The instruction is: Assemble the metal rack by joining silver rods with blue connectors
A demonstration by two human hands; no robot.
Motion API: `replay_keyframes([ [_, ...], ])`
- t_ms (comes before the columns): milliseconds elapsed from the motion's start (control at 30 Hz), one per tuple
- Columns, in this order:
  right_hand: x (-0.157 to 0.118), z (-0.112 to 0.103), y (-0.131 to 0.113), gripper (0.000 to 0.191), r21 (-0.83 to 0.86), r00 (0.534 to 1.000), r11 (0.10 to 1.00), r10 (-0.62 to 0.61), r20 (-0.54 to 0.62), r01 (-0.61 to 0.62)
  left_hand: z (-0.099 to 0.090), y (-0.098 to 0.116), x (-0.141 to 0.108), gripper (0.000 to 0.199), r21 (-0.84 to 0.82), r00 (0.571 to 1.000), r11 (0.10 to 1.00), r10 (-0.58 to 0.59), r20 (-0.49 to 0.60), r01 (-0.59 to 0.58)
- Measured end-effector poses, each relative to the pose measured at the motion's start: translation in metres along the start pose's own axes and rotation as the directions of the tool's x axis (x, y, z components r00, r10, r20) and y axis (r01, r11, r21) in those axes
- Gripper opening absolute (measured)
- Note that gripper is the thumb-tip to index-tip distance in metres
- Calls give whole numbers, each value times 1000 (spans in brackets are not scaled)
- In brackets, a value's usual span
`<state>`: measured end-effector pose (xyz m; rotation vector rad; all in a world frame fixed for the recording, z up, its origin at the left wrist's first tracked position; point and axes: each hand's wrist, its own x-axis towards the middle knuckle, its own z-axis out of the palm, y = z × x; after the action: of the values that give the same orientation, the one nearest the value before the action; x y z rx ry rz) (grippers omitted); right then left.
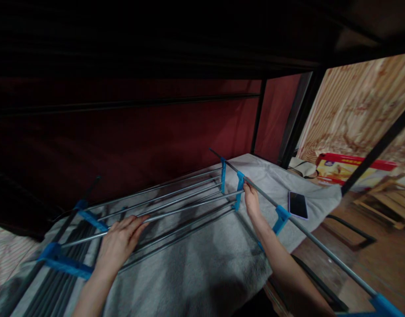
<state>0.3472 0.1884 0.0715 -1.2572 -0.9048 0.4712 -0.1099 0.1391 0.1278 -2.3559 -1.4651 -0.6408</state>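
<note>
A rack of grey metal tubes and blue plastic connectors lies partly put together on a grey blanket (189, 273). My left hand (122, 240) is closed over a metal tube (189, 206) near its left part. This tube runs from a left blue connector (65, 263) to a right blue connector (239, 189). There, my right hand (251, 200) grips the tube's end, fingers bent against the connector; part of this grip is hidden. A long pole (327, 248) passes through the right-hand connectors, just above my right forearm.
Several loose tubes (57, 290) lie at the lower left. A phone (297, 205) rests on the blanket at the right. Dark bed-frame posts (303, 116) and a low overhead frame surround the bed. Beyond its edge are a red-and-yellow box (350, 169) and a wooden stool (383, 200).
</note>
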Motion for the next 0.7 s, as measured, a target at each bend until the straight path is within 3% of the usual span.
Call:
replay_keyframes([
  [167,-44,-13,3,51,-50,995,994,98,-11,-98,-4,6,11,42,135,990,980,141,21,-143],
  [267,-65,-29,-13,41,-114,993,992,-50,111,63,-14,-1,16,41,147,986,975,166,17,-167],
  [367,-66,-44,-49,36,-164,958,959,-193,213,229,-31,-11,19,42,162,990,977,140,-2,-138],
  [467,-43,-50,-91,34,-292,929,893,-275,248,342,-44,-11,21,46,175,994,979,106,7,-105],
  [533,-18,-45,-113,38,-403,932,842,-296,208,357,-46,-4,22,49,182,996,979,88,26,-91],
  [633,27,-29,-130,40,-577,957,765,-203,207,287,-43,10,23,52,183,997,981,53,56,-62],
  [700,56,-16,-132,38,-658,976,733,-40,216,175,-40,16,23,53,168,997,985,29,74,-41],
])
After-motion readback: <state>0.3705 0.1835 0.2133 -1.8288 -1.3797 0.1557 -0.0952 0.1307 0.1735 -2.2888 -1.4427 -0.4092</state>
